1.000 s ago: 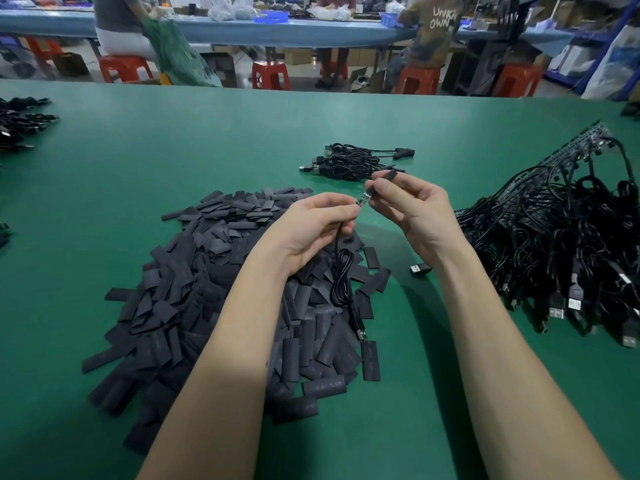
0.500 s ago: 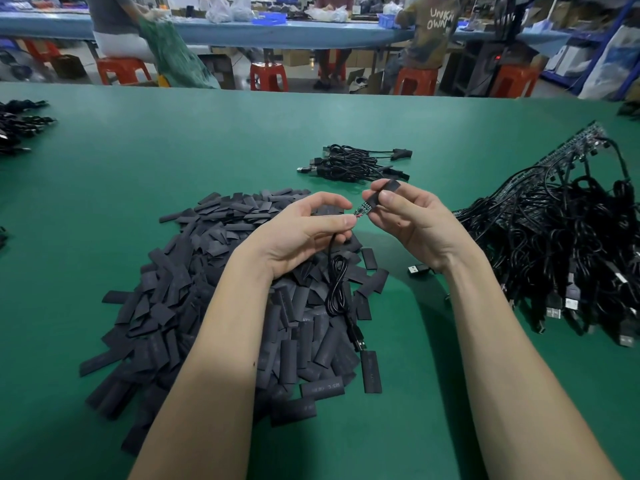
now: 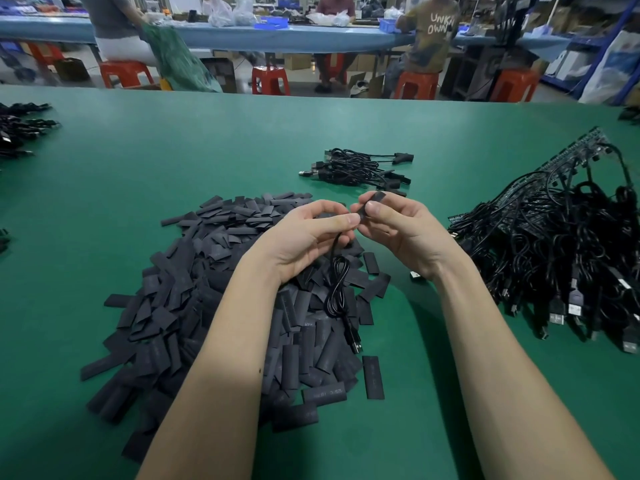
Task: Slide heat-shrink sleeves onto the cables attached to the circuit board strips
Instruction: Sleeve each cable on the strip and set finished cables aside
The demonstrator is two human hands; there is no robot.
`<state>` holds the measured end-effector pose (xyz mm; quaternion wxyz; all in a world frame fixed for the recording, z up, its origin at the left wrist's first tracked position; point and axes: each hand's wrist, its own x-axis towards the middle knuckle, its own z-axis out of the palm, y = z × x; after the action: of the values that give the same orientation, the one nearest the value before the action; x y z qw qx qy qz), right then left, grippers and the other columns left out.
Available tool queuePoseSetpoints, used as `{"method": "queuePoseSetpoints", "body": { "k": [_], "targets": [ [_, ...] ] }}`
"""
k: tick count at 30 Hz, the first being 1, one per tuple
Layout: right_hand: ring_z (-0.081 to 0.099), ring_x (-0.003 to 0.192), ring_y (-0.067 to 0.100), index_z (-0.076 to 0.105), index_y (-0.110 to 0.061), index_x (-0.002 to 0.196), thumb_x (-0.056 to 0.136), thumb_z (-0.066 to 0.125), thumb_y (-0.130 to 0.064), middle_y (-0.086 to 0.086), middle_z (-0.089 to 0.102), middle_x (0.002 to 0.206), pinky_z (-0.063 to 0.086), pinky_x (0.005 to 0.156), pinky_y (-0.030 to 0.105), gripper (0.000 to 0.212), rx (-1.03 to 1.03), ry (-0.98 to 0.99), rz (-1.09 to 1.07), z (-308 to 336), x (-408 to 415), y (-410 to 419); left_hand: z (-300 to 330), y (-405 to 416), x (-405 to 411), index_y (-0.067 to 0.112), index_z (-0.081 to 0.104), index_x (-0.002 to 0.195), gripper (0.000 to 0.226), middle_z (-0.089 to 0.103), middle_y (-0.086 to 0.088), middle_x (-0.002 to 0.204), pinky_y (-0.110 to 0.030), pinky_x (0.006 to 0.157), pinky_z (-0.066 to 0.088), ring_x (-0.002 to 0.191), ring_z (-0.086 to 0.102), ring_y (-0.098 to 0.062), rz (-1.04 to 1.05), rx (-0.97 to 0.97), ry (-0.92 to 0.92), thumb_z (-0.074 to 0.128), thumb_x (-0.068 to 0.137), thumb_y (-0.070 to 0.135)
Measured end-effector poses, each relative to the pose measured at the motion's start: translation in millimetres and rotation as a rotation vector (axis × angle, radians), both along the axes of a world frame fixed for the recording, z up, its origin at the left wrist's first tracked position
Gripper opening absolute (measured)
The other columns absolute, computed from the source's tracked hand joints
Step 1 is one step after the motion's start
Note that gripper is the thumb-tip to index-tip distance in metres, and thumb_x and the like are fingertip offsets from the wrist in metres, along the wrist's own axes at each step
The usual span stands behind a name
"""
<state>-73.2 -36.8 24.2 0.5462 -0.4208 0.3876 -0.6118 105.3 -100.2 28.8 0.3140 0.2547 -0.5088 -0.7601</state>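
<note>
Above the heap of loose sleeves (image 3: 214, 306), the right hand (image 3: 398, 230) is pinching one sleeve (image 3: 370, 206) while the left hand (image 3: 308, 237) is gripping a dangling cable (image 3: 337, 289). A small finished bundle (image 3: 356, 168) is lying beyond, and a far bigger tangle (image 3: 561, 244) is waiting at right, so most work is remaining. Sleeve print is proving too faint to read; a distant shirt is showing "UNKN OWN".

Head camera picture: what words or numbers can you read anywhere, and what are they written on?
"UNKN OWN": pale letters on the back of the shirt of a person sitting at the far table.
Faint grey print on some sleeves in the sleeve pile, for example one sleeve near the front: too blurred to read.
Sleeve pinched in the right hand: no print that I can make out.
</note>
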Motion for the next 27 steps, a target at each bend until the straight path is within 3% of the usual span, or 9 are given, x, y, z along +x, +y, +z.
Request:
{"method": "queuePoseSetpoints", "body": {
  "k": [5,8,12,18,27],
  "targets": [
    [0.073,0.082,0.015,0.077,-0.008,0.087,0.079,0.077,-0.015,0.01,0.077,0.093,0.058,0.078,0.021,0.011,0.05,-0.047,-0.161,-4,-4,-5,-7,-3,-8,0.011,0.067,0.095,0.018,0.077,-0.01,0.08,-0.025,0.069,0.057,0.068,0.07,-0.017,0.204,-0.393,-0.185,0.082,0.085,0.016],
    [0.072,0.079,0.014,0.08,-0.009,0.078,0.077,0.079,-0.015,0.01,0.077,0.09,0.058,0.076,0.02,0.006,0.084,-0.089,-0.21,-5,-6,-7,-12,-4,-10,0.013,0.074,0.088,0.012,0.078,-0.009,0.08,-0.029,0.076,0.059,0.07,0.073,-0.019,0.237,-0.502,-0.22,0.083,0.082,0.009],
    [0.072,0.078,0.014,0.08,-0.008,0.075,0.074,0.08,-0.017,0.009,0.076,0.089,0.058,0.074,0.019,0.008,0.107,-0.1,-0.214,-7,-5,-11,-14,-4,-11,0.017,0.078,0.083,0.013,0.078,-0.005,0.078,-0.024,0.071,0.058,0.069,0.074,-0.018,0.267,-0.575,-0.224,0.082,0.082,0.005],
    [0.072,0.079,0.017,0.075,-0.001,0.09,0.085,0.076,-0.011,0.011,0.076,0.091,0.059,0.074,0.021,0.012,0.137,-0.082,-0.2,-8,-9,-11,-17,-4,-10,0.02,0.08,0.085,0.011,0.078,-0.002,0.077,-0.03,0.075,0.06,0.07,0.075,-0.019,0.273,-0.665,-0.277,0.083,0.082,0.01],
    [0.073,0.082,0.019,0.072,0.001,0.098,0.087,0.074,-0.009,0.014,0.076,0.093,0.059,0.077,0.023,0.015,0.157,-0.027,-0.17,-10,-6,-10,-17,-5,-9,0.019,0.08,0.086,0.01,0.079,-0.001,0.081,-0.029,0.075,0.061,0.073,0.076,-0.02,0.287,-0.635,-0.253,0.085,0.081,0.011]
  ]
}}
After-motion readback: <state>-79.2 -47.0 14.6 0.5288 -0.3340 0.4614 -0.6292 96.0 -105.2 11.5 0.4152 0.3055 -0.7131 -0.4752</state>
